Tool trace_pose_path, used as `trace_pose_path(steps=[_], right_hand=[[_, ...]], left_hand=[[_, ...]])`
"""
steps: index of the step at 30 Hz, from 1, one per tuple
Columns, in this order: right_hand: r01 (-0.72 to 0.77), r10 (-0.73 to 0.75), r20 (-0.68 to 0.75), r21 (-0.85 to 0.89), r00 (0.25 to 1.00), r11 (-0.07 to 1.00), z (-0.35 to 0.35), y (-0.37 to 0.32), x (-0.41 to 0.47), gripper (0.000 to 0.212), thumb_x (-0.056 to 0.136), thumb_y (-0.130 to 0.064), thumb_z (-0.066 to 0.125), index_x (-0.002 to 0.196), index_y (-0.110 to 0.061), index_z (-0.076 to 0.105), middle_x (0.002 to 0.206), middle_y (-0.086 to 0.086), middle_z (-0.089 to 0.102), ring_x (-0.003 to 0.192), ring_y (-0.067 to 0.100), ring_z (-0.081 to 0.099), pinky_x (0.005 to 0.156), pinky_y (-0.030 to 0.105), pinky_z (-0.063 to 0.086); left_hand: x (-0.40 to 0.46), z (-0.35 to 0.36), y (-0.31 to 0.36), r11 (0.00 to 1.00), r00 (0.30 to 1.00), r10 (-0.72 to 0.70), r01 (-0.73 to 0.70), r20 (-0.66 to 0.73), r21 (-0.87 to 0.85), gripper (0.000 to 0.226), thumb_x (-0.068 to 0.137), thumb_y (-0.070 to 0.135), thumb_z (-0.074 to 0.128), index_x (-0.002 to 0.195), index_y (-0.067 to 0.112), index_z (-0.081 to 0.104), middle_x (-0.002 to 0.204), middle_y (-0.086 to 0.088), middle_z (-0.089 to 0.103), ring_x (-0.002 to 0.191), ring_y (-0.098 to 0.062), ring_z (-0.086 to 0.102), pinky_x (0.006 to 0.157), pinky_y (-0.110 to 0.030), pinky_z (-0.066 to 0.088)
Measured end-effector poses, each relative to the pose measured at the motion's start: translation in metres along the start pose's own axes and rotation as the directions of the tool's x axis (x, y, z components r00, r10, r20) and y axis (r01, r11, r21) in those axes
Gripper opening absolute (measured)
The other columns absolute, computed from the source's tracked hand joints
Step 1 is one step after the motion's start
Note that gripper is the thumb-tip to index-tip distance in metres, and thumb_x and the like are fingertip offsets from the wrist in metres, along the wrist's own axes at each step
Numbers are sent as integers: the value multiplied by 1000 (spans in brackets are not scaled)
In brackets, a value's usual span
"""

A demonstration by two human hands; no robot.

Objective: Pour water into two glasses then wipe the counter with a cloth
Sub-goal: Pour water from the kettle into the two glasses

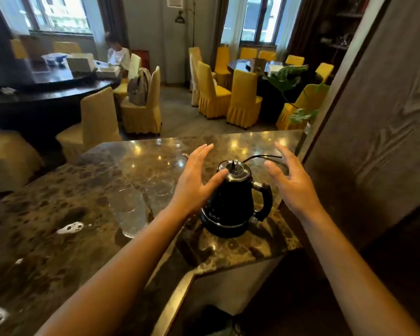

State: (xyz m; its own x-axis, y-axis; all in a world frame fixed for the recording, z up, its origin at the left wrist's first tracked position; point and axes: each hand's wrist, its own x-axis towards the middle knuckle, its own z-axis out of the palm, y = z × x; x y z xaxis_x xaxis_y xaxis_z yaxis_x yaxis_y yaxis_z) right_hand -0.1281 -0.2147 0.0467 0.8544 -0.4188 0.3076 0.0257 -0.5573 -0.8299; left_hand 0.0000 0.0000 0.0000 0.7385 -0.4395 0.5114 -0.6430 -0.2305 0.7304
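Only one view here, the head cam looking down at a dark marble table (228, 248). A black electric kettle (235, 197) sits on its base near the right corner of the table, handle pointing right, with a black cord (262, 156) running off behind it. Both hands are up on either side of the kettle, holding nothing. The left hand (197, 180) has its fingers straight and spread a bit, thumb lying right by the kettle's lid; can't really tell if it's touching. The right hand (291, 180) is off to the right of the handle, fingers loose and slightly bent, not touching anything.

Just left of the kettle are two clear glasses: the near glass (129, 212) stands closer to the camera and the far glass (159, 192) just behind it, partly hidden by the left wrist. A couple of white foamy blotches (70, 227) sit on the table further left. Behind that, yellow-covered chairs (243, 98) ring round dark dining tables.
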Motion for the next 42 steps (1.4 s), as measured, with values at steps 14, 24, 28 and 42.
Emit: trace_pose_path(steps=[14, 24, 28, 42], right_hand=[[-206, 197, 129, 67, 972, 976, 32, 66, -17, 56, 96, -71, 52, 148, -49, 52, 143, -27, 51, 128, -8, 46, 93, 13, 39], [-223, 194, 124, 299, 973, 928, 37, 87, -3, 42, 103, -51, 59, 83, -18, 77, 77, 7, 76, 73, 26, 73, 65, 38, 56], [-289, 192, 246, 463, 950, 838, 40, 95, 9, 49, 102, -39, 63, 75, 2, 68, 63, 15, 64, 53, 24, 64, 57, 32, 55], [-159, 171, 31, 559, 985, 814, 48, 71, 22, 51, 79, -49, 66, 61, -2, 56, 53, 7, 45, 52, 22, 38, 45, 26, 31]], left_hand=[[1, 43, -27, 961, 941, -262, 275, 212, -33, 91, 83, 66, 71, 158, 42, 26, 160, 8, 43, 143, -13, 44, 114, -36, 37], [0, 54, -24, 934, 937, -318, 336, 145, -121, 87, 77, 61, 81, 150, 48, 35, 140, 23, 53, 129, -3, 53, 110, -31, 43], [-2, 59, -22, 925, 929, -355, 365, 108, -100, 90, 76, 63, 81, 150, 53, 31, 132, 40, 49, 123, 15, 49, 102, -15, 37], [15, 51, -4, 941, 946, -322, 325, 41, -92, 91, 71, 58, 86, 149, 46, 41, 135, 30, 55, 128, 5, 53, 111, -31, 45]])
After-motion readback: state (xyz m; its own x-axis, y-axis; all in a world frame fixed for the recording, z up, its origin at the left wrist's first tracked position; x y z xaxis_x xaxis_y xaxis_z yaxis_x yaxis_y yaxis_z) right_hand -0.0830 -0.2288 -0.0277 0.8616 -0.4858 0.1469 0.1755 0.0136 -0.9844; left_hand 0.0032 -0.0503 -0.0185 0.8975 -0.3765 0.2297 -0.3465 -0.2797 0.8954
